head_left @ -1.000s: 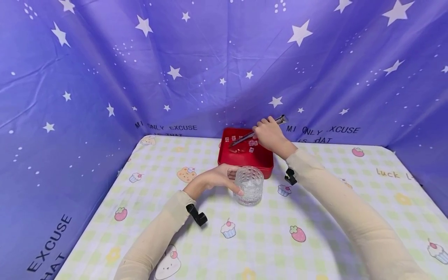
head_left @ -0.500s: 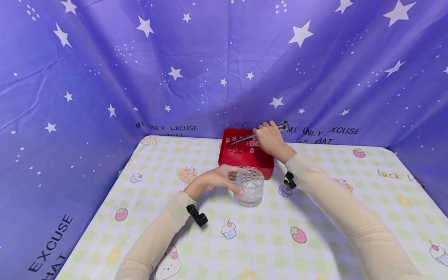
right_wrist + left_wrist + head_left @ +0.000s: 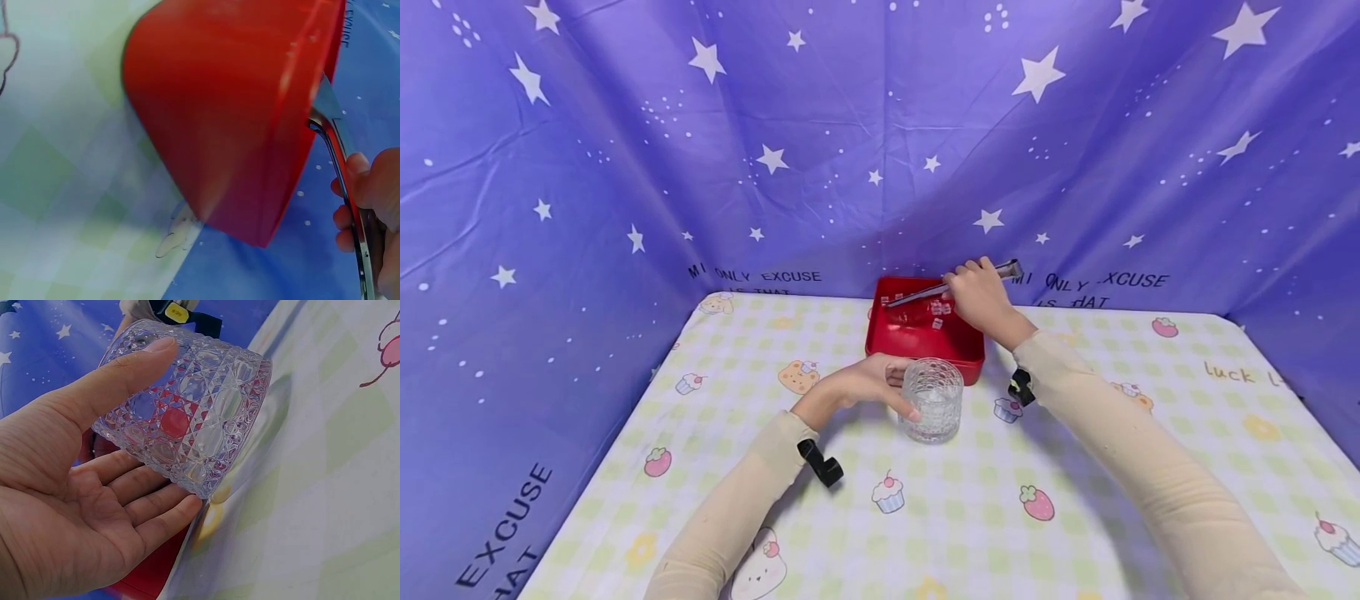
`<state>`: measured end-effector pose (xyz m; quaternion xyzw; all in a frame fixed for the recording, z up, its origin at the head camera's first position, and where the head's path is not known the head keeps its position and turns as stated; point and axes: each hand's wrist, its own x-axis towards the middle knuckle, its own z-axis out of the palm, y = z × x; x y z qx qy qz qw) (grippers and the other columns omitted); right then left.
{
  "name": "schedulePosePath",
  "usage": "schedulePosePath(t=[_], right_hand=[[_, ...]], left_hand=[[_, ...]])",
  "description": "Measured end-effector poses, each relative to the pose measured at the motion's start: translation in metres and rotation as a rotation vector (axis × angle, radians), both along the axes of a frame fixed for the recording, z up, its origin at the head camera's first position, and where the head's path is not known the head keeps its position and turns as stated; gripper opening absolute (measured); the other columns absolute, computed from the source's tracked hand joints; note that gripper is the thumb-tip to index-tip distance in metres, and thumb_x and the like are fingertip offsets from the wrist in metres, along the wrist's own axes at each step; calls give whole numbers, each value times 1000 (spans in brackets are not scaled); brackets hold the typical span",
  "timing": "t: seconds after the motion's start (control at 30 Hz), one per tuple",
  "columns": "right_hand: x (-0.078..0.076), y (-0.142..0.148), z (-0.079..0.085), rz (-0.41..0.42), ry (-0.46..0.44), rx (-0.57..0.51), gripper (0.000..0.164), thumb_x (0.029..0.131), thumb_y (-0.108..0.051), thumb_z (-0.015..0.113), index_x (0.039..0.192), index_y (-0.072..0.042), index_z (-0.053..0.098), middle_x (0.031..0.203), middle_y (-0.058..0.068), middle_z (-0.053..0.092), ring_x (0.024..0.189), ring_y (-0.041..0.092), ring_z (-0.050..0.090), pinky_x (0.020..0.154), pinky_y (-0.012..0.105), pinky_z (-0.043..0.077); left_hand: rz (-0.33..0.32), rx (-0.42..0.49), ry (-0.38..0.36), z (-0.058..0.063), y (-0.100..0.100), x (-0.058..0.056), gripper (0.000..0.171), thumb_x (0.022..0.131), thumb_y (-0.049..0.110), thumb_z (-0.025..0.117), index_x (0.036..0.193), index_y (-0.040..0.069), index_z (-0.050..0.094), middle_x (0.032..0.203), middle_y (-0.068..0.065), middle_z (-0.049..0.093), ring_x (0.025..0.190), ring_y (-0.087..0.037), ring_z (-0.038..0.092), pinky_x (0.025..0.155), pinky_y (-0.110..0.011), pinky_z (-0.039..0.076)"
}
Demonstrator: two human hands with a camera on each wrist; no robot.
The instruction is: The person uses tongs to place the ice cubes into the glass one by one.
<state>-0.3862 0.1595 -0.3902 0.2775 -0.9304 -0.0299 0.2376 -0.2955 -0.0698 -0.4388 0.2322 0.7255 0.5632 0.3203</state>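
My left hand (image 3: 868,383) holds a clear patterned drinking glass (image 3: 934,408) by its side, thumb on the near face and fingers round the far one. In the left wrist view the glass (image 3: 187,403) shows a diamond-cut surface, with the thumb pressed along it. Beyond it, my right hand (image 3: 981,296) grips metal tongs (image 3: 921,293) above a red tray (image 3: 917,340). The tips reach down into the tray's back left, among small clear cubes (image 3: 937,323). From the right wrist the tray's wall (image 3: 212,119) hides the tips of the tongs.
The table's checked cloth (image 3: 955,542) carries printed cupcakes and strawberries. A purple star-patterned curtain (image 3: 820,108) hangs right behind the tray and along the left side. A black strap (image 3: 822,463) sits on the left wrist, another (image 3: 1021,386) on the right.
The tongs' tips have shifted slightly toward the tray's back left corner, and the tongs lie flatter with the right hand a little lower. The left hand and glass stay in place.
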Motion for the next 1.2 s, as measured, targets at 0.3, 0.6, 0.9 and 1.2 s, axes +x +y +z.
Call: schedulePosePath(t=[0.3, 0.6, 0.9, 1.2], right_hand=[[13, 11, 29, 24, 35, -135, 10, 92, -7, 67, 96, 0, 72, 83, 18, 71, 78, 36, 62, 76, 47, 41], [38, 31, 58, 34, -91, -272, 16, 95, -13, 70, 105, -1, 73, 91, 16, 73, 87, 36, 63, 83, 50, 40], [68, 45, 62, 73, -109, -328, 14, 93, -12, 72, 103, -3, 74, 91, 14, 75, 83, 32, 62, 84, 48, 38], [93, 57, 62, 105, -101, -359, 16, 88, -10, 76, 102, -3, 76, 87, 12, 74, 79, 29, 61, 81, 45, 35]], left_hand=[[11, -8, 1, 1, -1, 1, 70, 76, -1, 84, 141, 7, 60, 133, -11, 69, 124, -19, 64, 110, -30, 50], [15, -24, -3, 0, -2, 0, 68, 76, 1, 84, 139, 7, 61, 132, -10, 69, 122, -18, 64, 109, -30, 51], [6, -1, -8, 2, 0, 0, 68, 76, -2, 83, 140, 5, 61, 130, -13, 70, 119, -18, 66, 106, -29, 53], [3, -2, -6, 2, -1, 1, 68, 76, -1, 84, 140, 6, 61, 131, -12, 69, 120, -18, 65, 107, -29, 52]])
